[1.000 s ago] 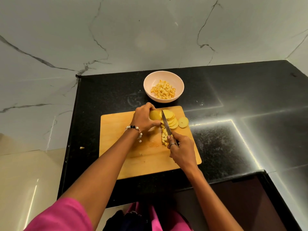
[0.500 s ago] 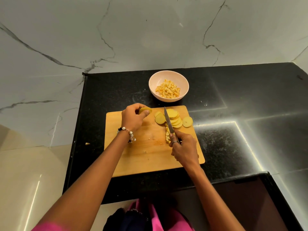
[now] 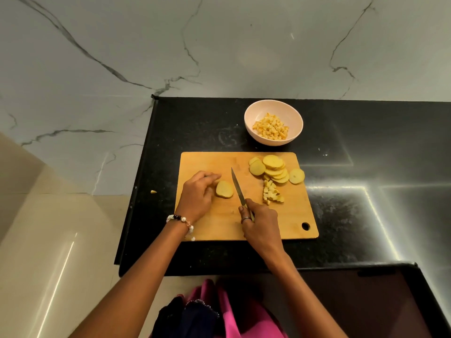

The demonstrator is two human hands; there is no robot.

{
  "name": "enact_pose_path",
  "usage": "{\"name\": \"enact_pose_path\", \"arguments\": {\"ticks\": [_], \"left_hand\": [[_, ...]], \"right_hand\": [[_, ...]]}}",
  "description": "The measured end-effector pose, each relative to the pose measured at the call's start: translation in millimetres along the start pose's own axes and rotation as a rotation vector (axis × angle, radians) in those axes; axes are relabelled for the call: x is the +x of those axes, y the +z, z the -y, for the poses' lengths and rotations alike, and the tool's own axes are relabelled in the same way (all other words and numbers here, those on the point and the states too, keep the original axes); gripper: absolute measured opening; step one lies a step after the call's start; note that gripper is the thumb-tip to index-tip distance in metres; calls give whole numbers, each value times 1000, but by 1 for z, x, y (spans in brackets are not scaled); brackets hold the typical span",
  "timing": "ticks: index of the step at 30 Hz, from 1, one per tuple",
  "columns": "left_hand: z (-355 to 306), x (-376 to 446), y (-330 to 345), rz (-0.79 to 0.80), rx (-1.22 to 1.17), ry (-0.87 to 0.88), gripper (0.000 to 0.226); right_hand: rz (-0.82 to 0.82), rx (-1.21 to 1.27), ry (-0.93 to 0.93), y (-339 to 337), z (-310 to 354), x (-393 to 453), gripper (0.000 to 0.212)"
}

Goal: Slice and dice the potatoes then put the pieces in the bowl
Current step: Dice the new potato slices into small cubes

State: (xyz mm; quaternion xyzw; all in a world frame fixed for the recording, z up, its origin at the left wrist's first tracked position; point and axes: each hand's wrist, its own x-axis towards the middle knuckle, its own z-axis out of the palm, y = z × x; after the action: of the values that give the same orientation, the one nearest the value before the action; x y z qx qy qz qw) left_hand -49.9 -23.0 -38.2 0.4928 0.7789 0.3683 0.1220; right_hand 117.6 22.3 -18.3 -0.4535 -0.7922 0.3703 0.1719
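Note:
On the wooden cutting board (image 3: 219, 230), my left hand (image 3: 199, 196) holds down a single potato slice (image 3: 224, 189) lying flat near the board's middle left. My right hand (image 3: 260, 222) grips a knife (image 3: 237, 185) whose blade points away from me, just right of that slice. A stack of round potato slices (image 3: 274, 169) lies at the board's far right corner, with a small pile of diced pieces (image 3: 272, 192) in front of it. The pale bowl (image 3: 251, 118) behind the board holds several diced potato pieces.
The board lies on a black countertop (image 3: 366, 215) that ends at a left edge near a marble wall. A stray potato bit (image 3: 153, 191) lies on the counter left of the board. A darker raised surface sits at the near right.
My left hand carried one slice from the stack leftward and set it flat on the board. My right hand moved the knife left with it, away from the diced pile.

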Motion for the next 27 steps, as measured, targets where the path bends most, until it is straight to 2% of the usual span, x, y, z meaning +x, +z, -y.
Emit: {"name": "enact_pose_path", "arguments": {"ticks": [4,9,13,22,27], "left_hand": [[-2,0,7,78,46,-25,52],[-6,-1,19,-32,6,-83,56],[-3,-3,21,-58,-49,-108,56],[0,-3,23,-72,-50,-60,55],[1,-4,27,-111,-39,-33,54]], "right_hand": [[11,-119,-69,7,9,-7,37],[1,-187,-64,12,7,-13,34],[12,-219,-51,17,8,-15,33],[91,-528,-19,30,23,-17,39],[112,-536,-9,29,27,-12,38]]}}
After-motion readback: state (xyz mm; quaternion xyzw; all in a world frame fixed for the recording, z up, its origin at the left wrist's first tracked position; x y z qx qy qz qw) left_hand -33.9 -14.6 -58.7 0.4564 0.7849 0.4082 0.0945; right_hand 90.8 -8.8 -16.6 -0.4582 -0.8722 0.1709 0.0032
